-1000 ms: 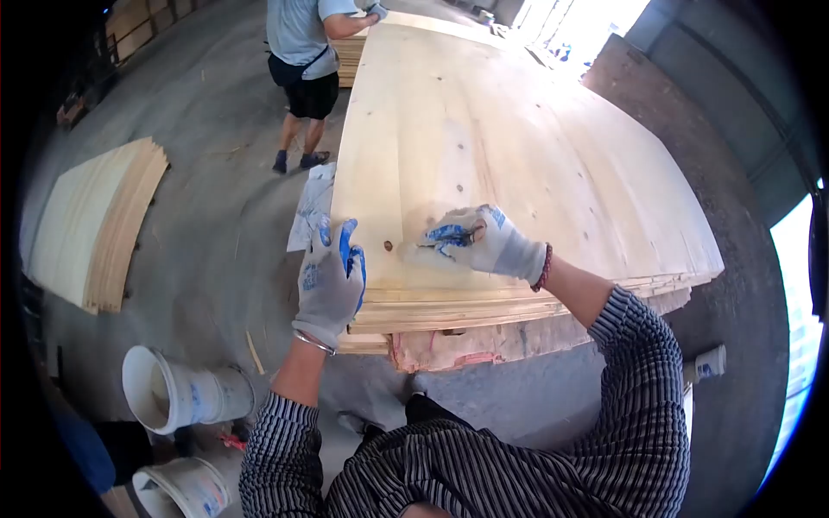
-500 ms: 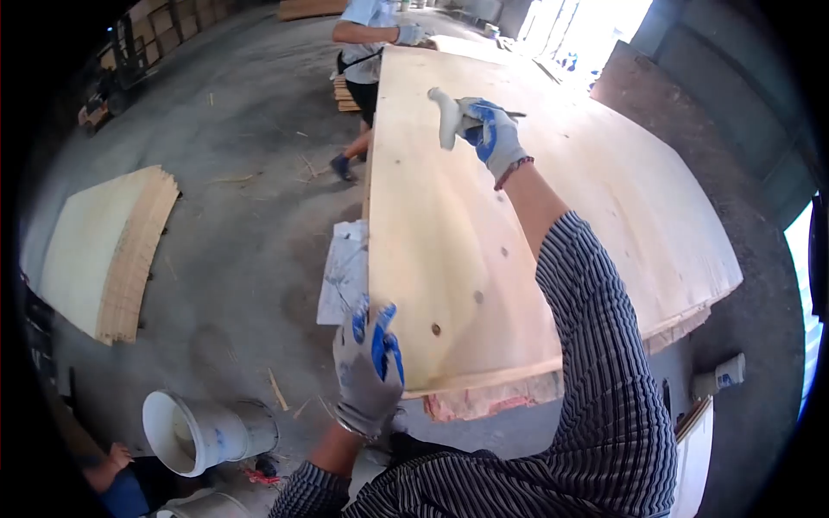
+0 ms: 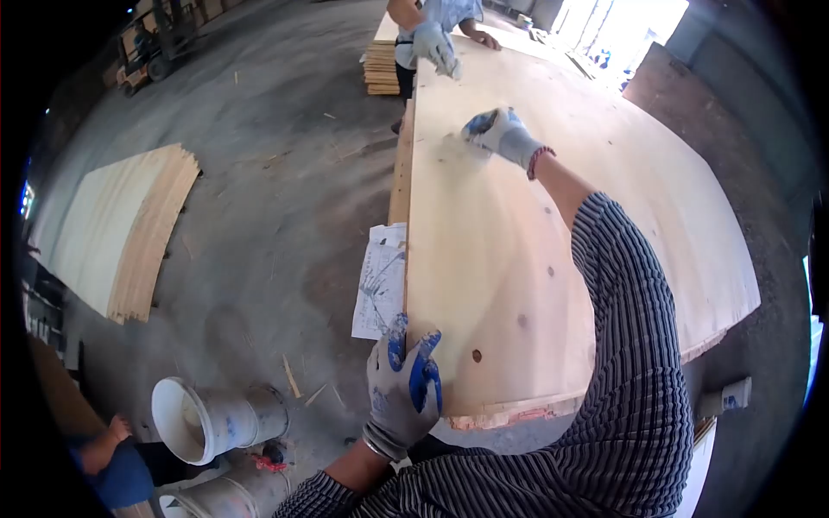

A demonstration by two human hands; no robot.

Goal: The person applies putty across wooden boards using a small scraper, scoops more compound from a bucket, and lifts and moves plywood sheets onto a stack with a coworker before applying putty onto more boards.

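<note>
A large pale wood sheet [image 3: 484, 285] with several dark knots lies on top of a stack. My left hand [image 3: 403, 388], in a white glove with blue patches, is at the sheet's near left corner, fingers apart and holding nothing visible. Farther up the sheet, my right hand [image 3: 503, 138], gloved too, is closed and low over the surface; what it grips is blurred and mostly hidden. Beside the left edge hangs a stained white paper [image 3: 380, 281].
Across the sheet a co-worker's gloved hand [image 3: 437, 50] is over the far left edge. White buckets [image 3: 246, 421] stand at the lower left, near another person's hand [image 3: 110, 436]. Another board stack [image 3: 129, 229] is at the left, a forklift [image 3: 151, 52] far behind.
The view has shifted, so the sheet appears farther right. My right hand has gone from the near end to farther up the sheet. The co-worker has come to the far left edge, leaning over it.
</note>
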